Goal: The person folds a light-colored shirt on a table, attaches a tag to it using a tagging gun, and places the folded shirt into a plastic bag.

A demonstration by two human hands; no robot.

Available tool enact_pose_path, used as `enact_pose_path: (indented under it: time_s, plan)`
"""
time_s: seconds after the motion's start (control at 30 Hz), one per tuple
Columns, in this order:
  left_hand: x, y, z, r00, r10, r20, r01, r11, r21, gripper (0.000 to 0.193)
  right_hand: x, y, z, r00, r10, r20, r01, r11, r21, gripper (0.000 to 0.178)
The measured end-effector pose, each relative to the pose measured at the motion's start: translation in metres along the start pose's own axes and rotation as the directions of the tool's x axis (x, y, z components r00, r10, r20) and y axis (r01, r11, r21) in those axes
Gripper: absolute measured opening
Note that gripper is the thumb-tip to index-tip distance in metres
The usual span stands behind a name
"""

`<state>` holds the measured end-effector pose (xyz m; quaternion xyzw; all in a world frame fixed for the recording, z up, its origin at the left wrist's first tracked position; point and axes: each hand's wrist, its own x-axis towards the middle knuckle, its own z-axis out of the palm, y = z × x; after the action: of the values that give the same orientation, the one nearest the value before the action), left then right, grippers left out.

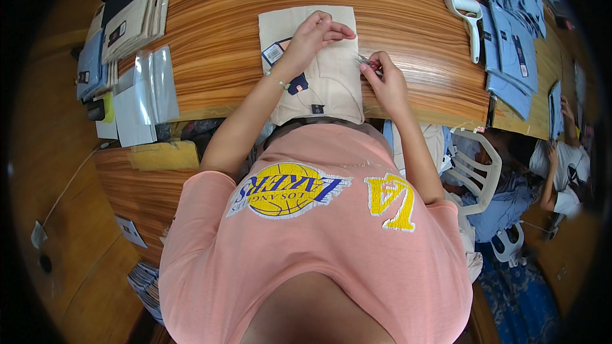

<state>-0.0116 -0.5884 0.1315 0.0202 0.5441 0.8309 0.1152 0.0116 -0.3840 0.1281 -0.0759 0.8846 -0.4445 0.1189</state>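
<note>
A folded beige garment (335,83) lies on the wooden table right in front of me. On it are a white-and-navy tag (273,53) and a dark navy piece (298,84), partly covered by my left wrist. My left hand (317,35) is over the garment's upper part, its fingers stretched out toward the right edge; I see nothing held in them. Just off that right edge, my right hand (387,81) is closed around small red-handled snips (369,64). Their metal tip points up and left, at the garment's edge. Most of the handle is hidden in the fingers.
A white handheld tool (470,22) lies at the right beside folded blue garments (513,51). Stacked beige garments (137,22) and clear plastic sleeves (155,83) are at the left. A white plastic chair (482,169) and another person (564,165) are at the right.
</note>
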Motion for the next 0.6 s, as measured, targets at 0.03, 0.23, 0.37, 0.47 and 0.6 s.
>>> enact_pose_path:
  time_s: [0.03, 0.23, 0.37, 0.47, 0.6]
  plan:
    - [0.002, 0.002, -0.014, 0.994, -0.042, 0.096, 0.045, 0.998, -0.033, 0.023, 0.0, 0.003, -0.001, 1.0, 0.007, -0.013, -0.007, 1.0, -0.001, 0.029]
    - [-0.037, 0.006, 0.057, 0.771, -0.278, 0.572, -0.179, 0.768, 0.615, 0.022, 0.013, 0.063, -0.046, 0.963, 0.041, -0.266, -0.048, 0.999, -0.017, 0.029]
    - [-0.008, 0.013, 0.018, 0.895, -0.187, 0.405, -0.419, -0.037, 0.907, 0.026, 0.007, 0.047, -0.055, 0.982, 0.04, -0.186, -0.054, 0.996, -0.069, 0.029]
    - [-0.007, 0.007, -0.015, 0.895, -0.125, 0.427, -0.429, 0.014, 0.903, 0.022, 0.001, 0.01, -0.026, 1.0, 0.027, -0.008, -0.026, 0.997, 0.068, 0.029]
    - [-0.001, 0.008, -0.026, 0.862, -0.153, 0.483, -0.477, 0.074, 0.876, 0.011, -0.003, 0.004, 0.013, 0.993, 0.038, 0.11, -0.052, 0.991, 0.123, 0.029]
